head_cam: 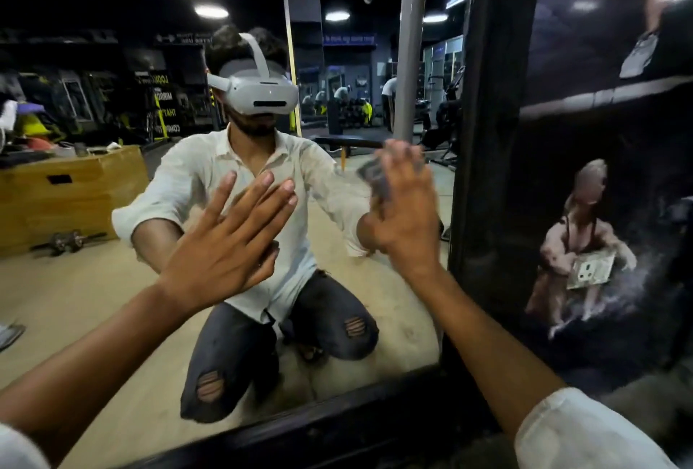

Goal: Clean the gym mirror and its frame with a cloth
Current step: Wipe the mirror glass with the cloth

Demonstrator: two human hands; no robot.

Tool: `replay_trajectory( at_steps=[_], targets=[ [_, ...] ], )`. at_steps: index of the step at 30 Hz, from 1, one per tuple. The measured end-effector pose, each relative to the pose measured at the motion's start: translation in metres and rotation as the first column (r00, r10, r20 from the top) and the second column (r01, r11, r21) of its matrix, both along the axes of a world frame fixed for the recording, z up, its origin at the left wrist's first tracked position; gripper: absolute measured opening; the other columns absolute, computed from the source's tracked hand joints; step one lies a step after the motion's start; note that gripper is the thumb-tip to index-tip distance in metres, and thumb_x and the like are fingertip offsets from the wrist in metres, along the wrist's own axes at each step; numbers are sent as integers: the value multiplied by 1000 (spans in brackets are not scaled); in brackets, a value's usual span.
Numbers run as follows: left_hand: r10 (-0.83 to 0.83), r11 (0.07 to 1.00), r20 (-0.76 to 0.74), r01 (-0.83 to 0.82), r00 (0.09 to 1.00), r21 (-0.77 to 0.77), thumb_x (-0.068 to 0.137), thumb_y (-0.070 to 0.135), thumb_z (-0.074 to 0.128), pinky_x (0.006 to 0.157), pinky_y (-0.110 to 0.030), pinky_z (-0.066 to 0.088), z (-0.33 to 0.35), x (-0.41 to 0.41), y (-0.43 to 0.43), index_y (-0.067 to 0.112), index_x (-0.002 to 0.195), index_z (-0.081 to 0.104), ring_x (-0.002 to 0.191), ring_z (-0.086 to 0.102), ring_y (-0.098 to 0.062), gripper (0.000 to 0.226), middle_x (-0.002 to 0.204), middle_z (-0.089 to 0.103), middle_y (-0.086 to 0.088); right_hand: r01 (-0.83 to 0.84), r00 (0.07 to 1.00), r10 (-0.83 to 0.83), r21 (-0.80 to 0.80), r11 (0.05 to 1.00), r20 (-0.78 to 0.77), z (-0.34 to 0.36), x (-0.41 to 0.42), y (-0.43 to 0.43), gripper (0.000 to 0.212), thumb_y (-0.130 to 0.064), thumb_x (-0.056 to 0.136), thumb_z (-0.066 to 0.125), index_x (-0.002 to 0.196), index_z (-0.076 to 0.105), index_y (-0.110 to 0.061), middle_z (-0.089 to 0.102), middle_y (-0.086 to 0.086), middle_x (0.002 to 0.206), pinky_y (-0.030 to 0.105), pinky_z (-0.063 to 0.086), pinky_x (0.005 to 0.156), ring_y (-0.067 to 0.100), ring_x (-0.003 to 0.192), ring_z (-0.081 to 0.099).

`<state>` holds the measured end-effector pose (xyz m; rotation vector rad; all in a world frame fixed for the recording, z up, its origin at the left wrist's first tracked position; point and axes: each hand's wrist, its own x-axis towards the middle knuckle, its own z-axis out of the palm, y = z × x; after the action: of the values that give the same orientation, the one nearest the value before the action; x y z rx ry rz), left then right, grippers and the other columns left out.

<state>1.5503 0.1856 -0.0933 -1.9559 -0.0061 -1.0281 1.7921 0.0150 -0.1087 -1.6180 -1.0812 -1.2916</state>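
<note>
**Operator:** What stands around me?

**Inspector:** You kneel facing the mirror. Its black frame runs up the right side and along the bottom edge. Right of the frame is a dark wall poster of a muscular figure, with a pale socket plate fixed over it. The glass reflects a grey machine post, a dumbbell on the floor and you in a white headset. Nothing lies between your hands and the glass.

**Operator:** And the cloth?

**Inspector:** The cloth is dark grey and blurred. It sits between your right hand and the glass, in the right part of the mirror near the upright frame but not on it. A fold shows past your fingers on the left.

**Operator:** My hands?

**Inspector:** The right hand is flat, fingers straight, pressing the cloth to the mirror. I cannot tell how its thumb lies. Your left hand is released, fingers spread and straight, palm toward the glass at the middle. It holds nothing and is well apart from the cloth.

**Operator:** Any containers?

**Inspector:** One, seen in reflection: a closed wooden box at left with a hand slot. Loose items lie on top, too blurred to name. Its inside is not visible.
</note>
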Motion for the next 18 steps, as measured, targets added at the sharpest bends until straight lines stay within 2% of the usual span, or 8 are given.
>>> replay_trajectory(
  at_steps=[2,3,6,9,11,15,16,18],
  targets=[
    [-4,1000,17,4,1000,-19,105,31,47,124,-67,31,-2,0,0,4,166,28,161,25,-36,69,175,24,-15,-35,973,115,366,930,-199,-8,6,-10,58,-16,108,50,163,32,-8,33,11,170,60,27,126,32,160,24],
    [-2,1000,15,3,1000,-18,105,31,47,124,-67,30,-2,0,1,4,166,28,161,25,-36,69,175,24,-15,-28,956,156,456,890,-247,-16,0,-12,53,-18,111,43,161,36,-3,35,14,168,60,28,125,32,159,25],
    [-19,1000,6,19,1000,-10,105,30,47,125,-67,29,-1,0,0,4,166,28,161,25,-37,69,175,24,-15,-38,931,197,455,890,-308,-48,-40,2,49,-9,112,40,160,36,-1,29,14,171,63,28,124,30,161,19],
    [-38,998,-17,37,999,-41,106,27,44,127,-66,25,-1,-2,0,4,167,25,162,22,-37,69,175,21,-16,-98,963,167,307,947,-210,-75,-81,39,58,-2,104,58,158,37,-2,30,17,170,62,26,126,34,161,20],
    [-88,989,-5,87,996,-122,106,24,41,127,-64,23,1,-4,1,1,167,23,162,20,-37,67,175,19,-18,-188,981,192,78,979,-36,-80,-105,56,72,9,94,65,159,36,-3,27,16,170,56,16,130,36,160,19],
    [-140,961,65,152,988,-229,108,25,36,126,-67,24,-12,-9,1,0,166,26,162,21,-40,63,175,20,-20,-186,929,256,-262,947,267,-74,-99,48,48,0,108,31,155,40,-4,41,19,164,54,20,130,41,156,30],
    [-129,965,46,136,991,-224,108,27,36,125,-69,23,-20,-10,2,2,166,27,161,21,-42,64,175,20,-19,-163,922,254,-302,939,292,-70,-87,37,50,0,109,28,157,38,-5,41,19,163,55,21,129,40,155,31],
    [-82,974,12,82,997,-209,107,32,39,124,-71,21,-43,-11,1,6,167,28,161,20,-44,66,175,20,-19,-140,965,191,-264,954,179,-62,-50,15,66,6,102,47,162,26,-12,35,18,167,52,17,131,37,158,26]
  ],
)
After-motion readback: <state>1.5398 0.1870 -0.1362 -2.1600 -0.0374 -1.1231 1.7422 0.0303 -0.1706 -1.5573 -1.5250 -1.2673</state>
